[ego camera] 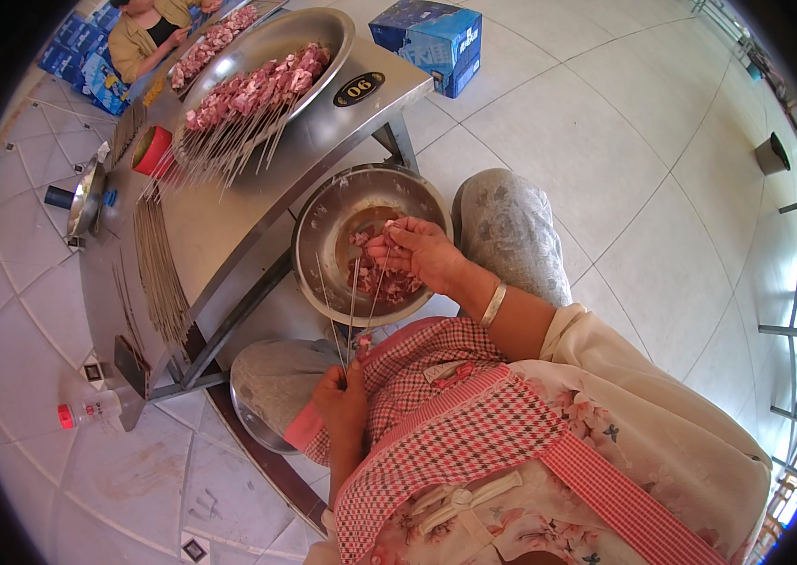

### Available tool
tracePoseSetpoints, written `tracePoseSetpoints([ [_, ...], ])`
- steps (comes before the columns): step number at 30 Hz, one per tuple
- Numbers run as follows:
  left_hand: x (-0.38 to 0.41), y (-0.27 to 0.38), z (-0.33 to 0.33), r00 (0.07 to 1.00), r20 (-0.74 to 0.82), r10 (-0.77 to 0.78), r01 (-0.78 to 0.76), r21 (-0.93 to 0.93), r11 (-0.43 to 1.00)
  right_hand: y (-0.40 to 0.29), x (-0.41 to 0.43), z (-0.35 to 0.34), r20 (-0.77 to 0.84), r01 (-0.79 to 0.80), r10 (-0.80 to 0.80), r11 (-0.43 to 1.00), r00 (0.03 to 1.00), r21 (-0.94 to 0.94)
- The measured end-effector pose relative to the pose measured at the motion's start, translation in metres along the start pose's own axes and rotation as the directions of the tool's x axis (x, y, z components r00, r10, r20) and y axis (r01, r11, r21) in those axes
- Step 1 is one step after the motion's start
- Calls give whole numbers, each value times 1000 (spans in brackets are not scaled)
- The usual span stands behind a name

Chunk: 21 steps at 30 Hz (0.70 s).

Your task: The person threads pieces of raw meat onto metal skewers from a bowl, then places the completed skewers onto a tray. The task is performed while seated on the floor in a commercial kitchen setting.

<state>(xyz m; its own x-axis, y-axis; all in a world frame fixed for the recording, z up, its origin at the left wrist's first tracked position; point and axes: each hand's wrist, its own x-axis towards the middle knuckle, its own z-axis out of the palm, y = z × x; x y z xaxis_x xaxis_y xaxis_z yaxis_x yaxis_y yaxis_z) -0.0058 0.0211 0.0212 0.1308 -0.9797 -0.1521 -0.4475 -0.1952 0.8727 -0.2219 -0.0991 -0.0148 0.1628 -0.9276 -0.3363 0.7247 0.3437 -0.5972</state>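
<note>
My left hand (342, 399) is closed around several thin metal skewers (352, 311) that fan out upward, with a small piece of meat (364, 344) low on one of them. Over a deep steel bowl (313, 275), my right hand (416, 247) pinches a piece of raw meat (390, 229) at the tip of one skewer. Raw meat chunks (391, 282) and some liquid lie in that bowl. On the steel table at the upper left, a large steel basin (342, 35) holds meat threaded on skewers (264, 85), their bare ends sticking out over its rim.
Bare skewers (158, 275) lie bundled on the steel table (229, 233), near a red container (152, 150). Another person (147, 42) sits beyond, by a tray of meat (211, 46). A blue carton (433, 42) stands on the floor; a clear jar with a red lid (91, 409) is lower left.
</note>
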Motion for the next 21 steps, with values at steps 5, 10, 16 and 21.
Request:
tracePoseSetpoints([
  [5,5,-2,0,1000,27,1,-2,16,1000,3,-3,2,7,0,0,999,1000,-37],
  [10,18,-3,-2,998,68,-7,6,11,1000,5,-4,3,18,-95,95,995,995,-38],
  [16,27,10,2,996,94,-5,-1,65,998,5,-3,4,-42,-23,22,999,999,-32],
  [21,44,11,17,993,114,34,-50,139,989,13,-6,6,-39,-67,64,993,997,-94],
])
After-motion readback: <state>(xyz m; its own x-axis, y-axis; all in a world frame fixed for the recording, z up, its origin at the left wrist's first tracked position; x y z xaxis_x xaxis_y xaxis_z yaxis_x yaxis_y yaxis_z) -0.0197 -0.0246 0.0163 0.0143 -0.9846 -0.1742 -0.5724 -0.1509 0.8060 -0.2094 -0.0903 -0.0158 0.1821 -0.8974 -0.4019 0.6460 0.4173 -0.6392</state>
